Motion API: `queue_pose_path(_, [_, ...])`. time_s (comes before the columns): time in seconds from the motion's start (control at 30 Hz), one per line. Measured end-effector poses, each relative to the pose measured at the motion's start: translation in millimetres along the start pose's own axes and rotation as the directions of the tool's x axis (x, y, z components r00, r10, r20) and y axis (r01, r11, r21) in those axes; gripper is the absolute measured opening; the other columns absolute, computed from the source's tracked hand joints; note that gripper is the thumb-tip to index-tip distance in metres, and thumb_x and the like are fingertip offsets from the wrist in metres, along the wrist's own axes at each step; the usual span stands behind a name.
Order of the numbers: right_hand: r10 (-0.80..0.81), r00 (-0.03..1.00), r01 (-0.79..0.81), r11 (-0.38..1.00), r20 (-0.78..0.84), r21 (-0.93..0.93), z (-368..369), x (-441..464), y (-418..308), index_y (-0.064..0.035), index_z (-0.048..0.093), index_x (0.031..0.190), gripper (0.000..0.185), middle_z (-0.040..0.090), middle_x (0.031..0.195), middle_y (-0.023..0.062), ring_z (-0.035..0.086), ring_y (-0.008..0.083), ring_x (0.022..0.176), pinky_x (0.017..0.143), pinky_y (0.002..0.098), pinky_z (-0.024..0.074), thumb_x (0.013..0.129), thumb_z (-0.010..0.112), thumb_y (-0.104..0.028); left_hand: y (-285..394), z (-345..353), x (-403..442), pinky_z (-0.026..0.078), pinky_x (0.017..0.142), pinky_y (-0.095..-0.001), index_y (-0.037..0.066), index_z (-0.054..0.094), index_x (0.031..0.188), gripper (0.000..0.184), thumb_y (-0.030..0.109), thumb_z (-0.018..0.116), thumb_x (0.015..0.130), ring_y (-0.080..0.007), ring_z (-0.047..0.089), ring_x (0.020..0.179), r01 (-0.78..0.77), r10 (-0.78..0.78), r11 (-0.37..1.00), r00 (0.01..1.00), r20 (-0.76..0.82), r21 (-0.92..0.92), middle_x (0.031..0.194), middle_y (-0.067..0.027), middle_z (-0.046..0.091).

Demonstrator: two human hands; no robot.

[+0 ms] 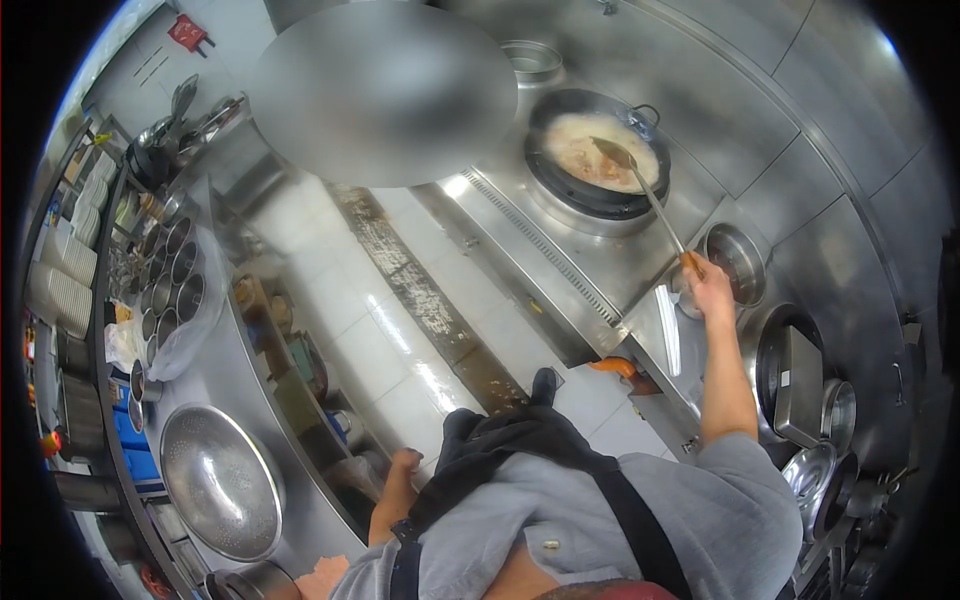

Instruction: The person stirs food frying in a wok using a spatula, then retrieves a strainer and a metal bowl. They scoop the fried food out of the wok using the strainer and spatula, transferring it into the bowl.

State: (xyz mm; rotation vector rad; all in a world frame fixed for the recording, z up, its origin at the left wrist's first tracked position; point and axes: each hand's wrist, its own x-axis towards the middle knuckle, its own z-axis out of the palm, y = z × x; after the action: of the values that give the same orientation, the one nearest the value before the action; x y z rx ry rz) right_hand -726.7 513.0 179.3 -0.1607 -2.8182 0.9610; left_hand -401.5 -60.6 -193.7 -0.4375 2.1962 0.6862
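The right hand [711,291], centre right, clamps its fingers [697,270] around a ladle [656,207], whose bowl lies up and left of them inside a wok [588,202], upper right; left hand [406,461], fingers unclear.

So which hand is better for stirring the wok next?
Probably the right hand: it grips the ladle, whose head is in the wok. The left hand is much farther from the wok.
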Motion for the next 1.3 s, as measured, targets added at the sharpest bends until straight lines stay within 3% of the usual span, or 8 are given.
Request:
queue_pose_path(0.07, [-0.018,1.000,0.011,0.966,-0.024,-0.260,-13.3,-13.1,-26.0,-0.0113,0.058,0.119,0.041,0.062,0.099,0.0208,0.057,0.0362,0.099,0.087,0.0437,0.0438,0.079,0.059,-0.021,-6.8,4.8,-3.0,0.053,0.051,-0.0383,0.006,0.067,0.097,0.026,0.022,0.063,0.078,-0.0273,0.064,0.064,0.079,-0.078,0.987,0.997,0.014,-0.142,0.089,-0.0147,0.066])
queue_pose_path(0.67, [0.042,0.999,-0.026,0.836,0.017,-0.549,125.3,89.7,-18.9,-0.0106,0.059,0.109,0.026,0.064,0.092,0.0190,0.061,0.0378,0.091,0.079,0.0469,0.0487,0.084,0.055,-0.019,-21.2,28.5,-16.6,0.054,0.059,-0.0370,0.003,0.067,0.097,0.027,0.021,0.063,0.077,-0.0272,0.064,0.070,0.169,-0.186,0.928,0.982,-0.020,-0.331,0.092,-0.0158,0.065])
queue_pose_path(0.8, [-0.533,0.782,0.466,0.844,-0.323,-0.266,123.3,60.2,-53.5,-0.0056,0.060,0.113,0.030,0.058,0.110,0.0172,0.057,0.0327,0.099,0.086,0.0411,0.0435,0.085,0.057,-0.016,4.1,16.4,-28.5,0.053,0.069,-0.0380,0.006,0.067,0.099,0.031,0.026,0.062,0.076,-0.0300,0.065,0.079,0.155,-0.188,0.950,0.977,-0.099,-0.272,0.099,-0.0172,0.065])
queue_pose_path(0.97, [-0.535,0.802,0.477,0.841,0.265,0.255,188.8,-60.2,-55.9,-0.0006,0.064,0.106,0.024,0.065,0.091,0.0162,0.063,0.0284,0.083,0.073,0.0359,0.0490,0.086,0.057,-0.012,-19.3,71.9,9.0,0.049,0.076,-0.0427,0.006,0.069,0.085,0.035,0.038,0.057,0.074,-0.0318,0.063,0.089,0.260,-0.278,0.954,0.954,-0.113,-0.151,0.093,-0.0184,0.065])
queue_pose_path(1.07, [-0.411,0.530,0.368,0.900,0.742,0.235,228.0,-133.3,-30.3,-0.0024,0.064,0.105,0.026,0.065,0.093,0.0179,0.063,0.0307,0.078,0.073,0.0365,0.0491,0.082,0.060,-0.014,14.9,43.6,-20.1,0.049,0.076,-0.0419,0.001,0.068,0.081,0.027,0.020,0.055,0.068,-0.0363,0.063,0.084,0.279,-0.349,0.924,0.896,-0.274,-0.262,0.089,-0.0223,0.064])
queue_pose_path(1.1, [-0.304,0.354,0.404,0.903,0.885,0.149,235.8,-137.6,-25.3,-0.0022,0.063,0.108,0.032,0.067,0.089,0.0135,0.061,0.0156,0.082,0.077,0.0294,0.0476,0.081,0.062,-0.019,20.6,35.5,-26.7,0.049,0.078,-0.0417,-0.001,0.068,0.083,0.028,0.018,0.054,0.068,-0.0369,0.062,0.087,0.277,-0.377,0.896,0.888,-0.264,-0.346,0.091,-0.0234,0.064])
queue_pose_path(1.13, [-0.290,0.355,0.408,0.904,0.889,0.132,229.3,-156.7,-30.4,-0.0027,0.065,0.102,0.027,0.066,0.087,0.0177,0.064,0.0318,0.076,0.073,0.0371,0.0500,0.080,0.060,-0.017,31.5,21.7,-41.5,0.049,0.079,-0.0414,-0.002,0.068,0.084,0.029,0.016,0.053,0.066,-0.0363,0.062,0.088,0.293,-0.410,0.869,0.877,-0.251,-0.398,0.092,-0.0233,0.064])
queue_pose_path(1.3, [-0.363,0.331,0.562,0.817,0.871,0.127,256.3,-139.9,-17.9,-0.0016,0.064,0.104,0.029,0.066,0.086,0.0177,0.064,0.0316,0.073,0.072,0.0362,0.0504,0.080,0.059,-0.018,12.3,41.5,-46.3,0.049,0.078,-0.0407,-0.001,0.068,0.082,0.028,0.015,0.053,0.065,-0.0352,0.062,0.088,0.300,-0.431,0.857,0.862,-0.267,-0.418,0.091,-0.0232,0.064])
